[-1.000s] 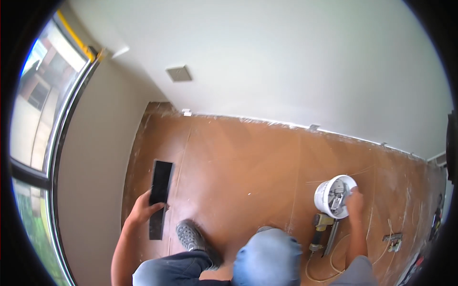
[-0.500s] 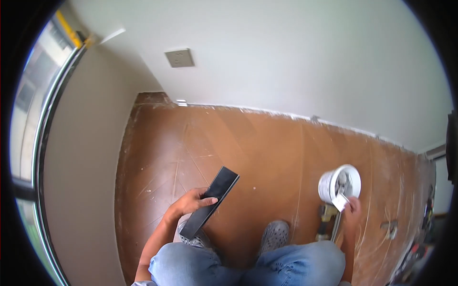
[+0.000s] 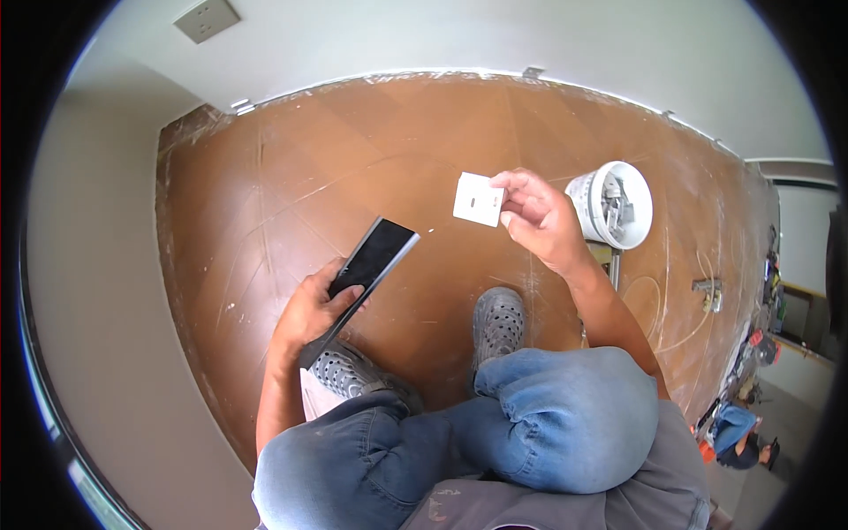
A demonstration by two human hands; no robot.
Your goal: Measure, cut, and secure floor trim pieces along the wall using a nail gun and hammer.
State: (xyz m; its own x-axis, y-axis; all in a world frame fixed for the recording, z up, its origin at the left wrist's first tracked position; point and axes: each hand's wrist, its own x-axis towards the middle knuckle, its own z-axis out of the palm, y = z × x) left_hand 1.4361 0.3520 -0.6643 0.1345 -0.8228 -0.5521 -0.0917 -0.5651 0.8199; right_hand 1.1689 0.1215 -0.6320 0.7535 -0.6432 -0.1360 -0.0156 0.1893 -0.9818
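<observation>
My left hand [image 3: 316, 307] grips a short black strip with a silver edge [image 3: 378, 252], its thumb lying across the face. The strip slants up and to the right above my left shoe. My right hand [image 3: 541, 219] pinches a thin white square plate [image 3: 477, 201] by its right edge, between thumb and fingers. A small dark slot shows in the middle of the plate. The plate is held up in the air, apart from the strip. Just right of my right hand, a white bucket [image 3: 579, 201] holds several grey metal pieces [image 3: 616, 201].
A tool partly hidden by my right forearm lies below the bucket. Small metal clips [image 3: 533, 72] sit along the wall's foot; a socket [image 3: 207, 19] is above. A cord and grey fitting [image 3: 709, 291] lie at right. Another person [image 3: 740, 437] is at the far lower right.
My right hand has lifted the white plate away from the bucket, up and to the left. My left hand with the strip has shifted slightly up and left. The view has tilted down.
</observation>
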